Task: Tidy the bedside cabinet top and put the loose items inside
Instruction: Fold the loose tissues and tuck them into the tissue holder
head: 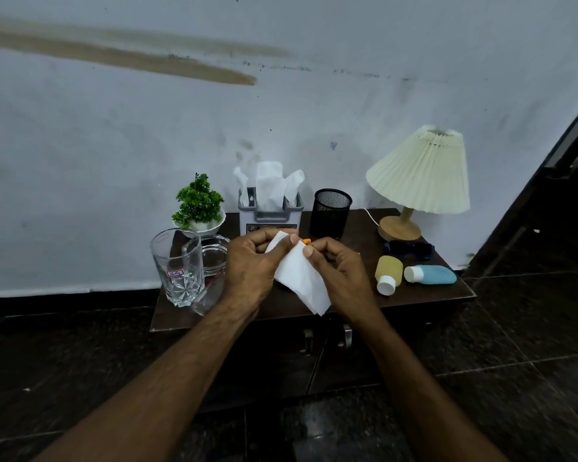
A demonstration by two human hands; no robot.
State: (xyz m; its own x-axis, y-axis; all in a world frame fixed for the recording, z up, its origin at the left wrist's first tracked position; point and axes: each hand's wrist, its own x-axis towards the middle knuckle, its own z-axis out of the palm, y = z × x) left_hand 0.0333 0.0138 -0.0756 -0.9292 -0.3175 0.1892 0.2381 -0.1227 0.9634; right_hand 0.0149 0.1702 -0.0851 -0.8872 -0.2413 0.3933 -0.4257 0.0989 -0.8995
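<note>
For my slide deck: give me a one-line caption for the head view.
Left hand and right hand pinch a white paper tissue above the dark wooden bedside cabinet top.

At mid-frame I see the cabinet top (427,296) carrying, left to right, a glass (177,268), plant (199,206), tissue box (270,219), mesh cup (331,213), lamp (417,178), sunglasses (409,248), yellow bottle (388,270) and blue bottle (432,274).
</note>
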